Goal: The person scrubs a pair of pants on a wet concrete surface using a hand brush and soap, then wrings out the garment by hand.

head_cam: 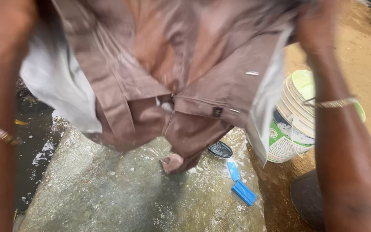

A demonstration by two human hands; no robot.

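Outdoors, bare brown earth is surrounding a wet grey stone slab. Both hands are clenching wet brown trousers, left hand and right hand gripping the top corners, holding them hanging above the slab, one leg end touching it. Two blue soap bars and a dark brush are lying on the slab; a white bucket is standing just beside it.

The brown cloth garment looks wet and matt with a pale woven lining, above a rough, soapy grey stone surface, smooth blue soap bars, a glossy plastic bucket, and gritty bare earth.
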